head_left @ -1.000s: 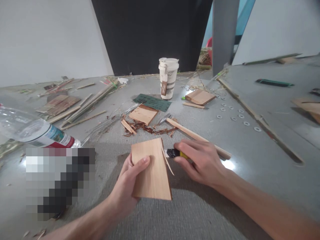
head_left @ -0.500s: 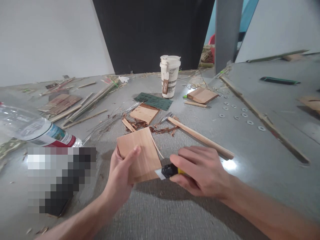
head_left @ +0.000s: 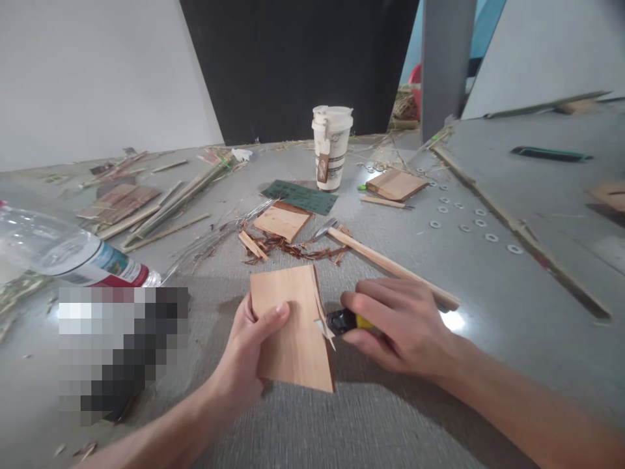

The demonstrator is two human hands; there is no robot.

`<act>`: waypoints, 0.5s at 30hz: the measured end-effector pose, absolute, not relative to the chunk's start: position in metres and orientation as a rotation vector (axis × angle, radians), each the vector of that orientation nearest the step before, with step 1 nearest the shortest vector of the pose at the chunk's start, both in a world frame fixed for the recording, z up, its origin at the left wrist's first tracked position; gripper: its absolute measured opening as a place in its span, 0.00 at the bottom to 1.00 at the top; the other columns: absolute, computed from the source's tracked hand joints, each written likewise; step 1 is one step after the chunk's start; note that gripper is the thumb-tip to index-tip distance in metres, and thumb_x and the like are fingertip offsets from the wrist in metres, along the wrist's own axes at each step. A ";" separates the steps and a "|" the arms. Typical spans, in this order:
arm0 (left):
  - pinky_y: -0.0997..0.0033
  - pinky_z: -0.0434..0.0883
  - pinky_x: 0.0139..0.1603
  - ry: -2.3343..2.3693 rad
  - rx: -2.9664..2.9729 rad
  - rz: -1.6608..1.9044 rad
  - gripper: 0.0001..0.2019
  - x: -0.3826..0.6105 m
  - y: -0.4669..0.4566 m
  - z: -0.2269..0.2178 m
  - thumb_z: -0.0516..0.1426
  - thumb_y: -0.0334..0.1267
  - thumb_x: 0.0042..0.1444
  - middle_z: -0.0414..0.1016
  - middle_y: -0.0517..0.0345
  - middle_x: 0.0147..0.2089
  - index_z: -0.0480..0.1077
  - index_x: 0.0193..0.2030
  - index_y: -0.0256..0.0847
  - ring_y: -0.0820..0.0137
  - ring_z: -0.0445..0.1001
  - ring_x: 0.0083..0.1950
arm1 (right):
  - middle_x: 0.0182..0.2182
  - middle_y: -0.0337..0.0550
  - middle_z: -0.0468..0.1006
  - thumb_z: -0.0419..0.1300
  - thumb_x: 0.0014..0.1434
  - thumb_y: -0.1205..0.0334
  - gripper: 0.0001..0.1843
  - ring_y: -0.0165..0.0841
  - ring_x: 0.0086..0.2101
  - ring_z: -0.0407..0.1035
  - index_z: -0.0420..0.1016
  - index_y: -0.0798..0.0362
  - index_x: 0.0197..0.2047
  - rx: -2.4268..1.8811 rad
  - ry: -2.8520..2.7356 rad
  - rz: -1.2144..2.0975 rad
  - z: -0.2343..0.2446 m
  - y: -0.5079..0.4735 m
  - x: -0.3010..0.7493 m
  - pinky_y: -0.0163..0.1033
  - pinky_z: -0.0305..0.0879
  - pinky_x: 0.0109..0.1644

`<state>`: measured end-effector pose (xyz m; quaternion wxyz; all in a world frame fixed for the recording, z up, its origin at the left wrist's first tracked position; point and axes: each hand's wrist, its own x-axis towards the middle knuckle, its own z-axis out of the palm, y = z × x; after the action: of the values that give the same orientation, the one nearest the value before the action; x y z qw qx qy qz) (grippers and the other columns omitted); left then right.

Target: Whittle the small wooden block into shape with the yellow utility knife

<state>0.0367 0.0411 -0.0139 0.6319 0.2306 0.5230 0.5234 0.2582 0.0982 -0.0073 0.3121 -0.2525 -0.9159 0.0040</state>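
Note:
My left hand [head_left: 251,342] grips a flat wooden board [head_left: 295,329] by its left edge, thumb on the upper face and fingers hidden behind. Closed around a black and yellow utility knife [head_left: 342,322] is my right hand [head_left: 398,326]. The knife's short blade lies against the board's right edge. A thin wood sliver curls along that edge and sticks out near the blade. Beyond the board are another piece of wood [head_left: 280,223], dark brown shavings [head_left: 288,251] and a tool with a long wooden handle [head_left: 390,264] and a metal tip.
A lidded paper cup [head_left: 332,150] stands behind a dark green sheet [head_left: 299,197]. Plastic bottle [head_left: 73,251] and a pixelated dark object [head_left: 137,352] lie left. On the right are several washers [head_left: 480,223], a long stick [head_left: 517,231] and a green-black cutter [head_left: 551,154].
The board has shifted right and toward me and has turned slightly. The knife has gone from the board's near right corner to farther up its right edge, where the sliver now curls.

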 end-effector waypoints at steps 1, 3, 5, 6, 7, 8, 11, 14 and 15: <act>0.74 0.72 0.22 1.199 0.532 1.193 0.32 0.037 0.041 -0.014 0.72 0.51 0.43 0.82 0.55 0.34 0.70 0.52 0.42 0.71 0.75 0.21 | 0.26 0.36 0.67 0.47 0.74 0.46 0.22 0.29 0.25 0.59 0.71 0.52 0.39 -0.677 -2.411 0.016 -0.007 0.098 0.259 0.38 0.52 0.30; 0.75 0.72 0.23 1.196 0.543 1.177 0.32 0.037 0.041 -0.015 0.72 0.51 0.43 0.82 0.55 0.34 0.70 0.52 0.42 0.70 0.76 0.22 | 0.27 0.36 0.69 0.49 0.73 0.47 0.19 0.29 0.26 0.61 0.71 0.52 0.40 -0.700 -2.399 0.011 -0.006 0.099 0.260 0.38 0.53 0.30; 0.75 0.73 0.24 1.191 0.548 1.157 0.31 0.037 0.040 -0.015 0.72 0.51 0.43 0.82 0.54 0.35 0.70 0.51 0.41 0.69 0.77 0.24 | 0.27 0.37 0.70 0.51 0.73 0.49 0.18 0.29 0.26 0.62 0.71 0.52 0.39 -0.721 -2.390 -0.010 -0.006 0.099 0.261 0.38 0.54 0.31; 0.75 0.73 0.25 1.189 0.549 1.152 0.31 0.038 0.039 -0.015 0.72 0.51 0.43 0.82 0.53 0.35 0.70 0.52 0.41 0.67 0.79 0.26 | 0.27 0.37 0.70 0.51 0.72 0.49 0.17 0.29 0.26 0.62 0.71 0.52 0.39 -0.731 -2.386 -0.017 -0.006 0.100 0.261 0.38 0.54 0.31; 0.75 0.74 0.26 1.187 0.549 1.151 0.32 0.038 0.039 -0.015 0.72 0.51 0.43 0.82 0.53 0.36 0.71 0.52 0.41 0.66 0.80 0.28 | 0.27 0.37 0.70 0.51 0.72 0.50 0.17 0.29 0.26 0.62 0.71 0.52 0.39 -0.740 -2.385 -0.023 -0.006 0.100 0.261 0.38 0.55 0.31; 0.74 0.74 0.27 1.185 0.549 1.150 0.32 0.038 0.038 -0.015 0.72 0.51 0.43 0.82 0.52 0.36 0.71 0.52 0.41 0.64 0.81 0.30 | 0.27 0.37 0.71 0.51 0.72 0.50 0.16 0.30 0.26 0.63 0.71 0.52 0.39 -0.750 -2.384 -0.028 -0.006 0.100 0.262 0.38 0.55 0.31; 0.73 0.76 0.30 1.179 0.545 1.141 0.33 0.038 0.037 -0.015 0.73 0.51 0.42 0.83 0.51 0.37 0.70 0.53 0.41 0.62 0.82 0.34 | 0.29 0.40 0.74 0.52 0.72 0.50 0.15 0.30 0.27 0.65 0.70 0.52 0.40 -0.779 -2.373 -0.062 -0.006 0.100 0.263 0.38 0.56 0.32; 0.74 0.76 0.28 1.178 0.527 1.118 0.34 0.038 0.037 -0.015 0.73 0.51 0.42 0.82 0.52 0.38 0.69 0.54 0.42 0.63 0.82 0.33 | 0.31 0.41 0.76 0.52 0.72 0.50 0.15 0.31 0.28 0.66 0.69 0.51 0.41 -0.793 -2.369 -0.096 -0.006 0.100 0.263 0.38 0.57 0.32; 0.74 0.76 0.28 1.179 0.517 1.110 0.35 0.038 0.037 -0.015 0.73 0.51 0.42 0.82 0.53 0.38 0.68 0.54 0.42 0.63 0.82 0.33 | 0.31 0.40 0.76 0.52 0.72 0.50 0.14 0.31 0.28 0.66 0.69 0.51 0.41 -0.800 -2.370 -0.101 -0.006 0.099 0.263 0.38 0.57 0.32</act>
<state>0.0381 0.0371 -0.0151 0.6601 0.2283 0.5212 0.4905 0.2631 0.0993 -0.0059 0.3137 -0.3033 -0.8990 -0.0381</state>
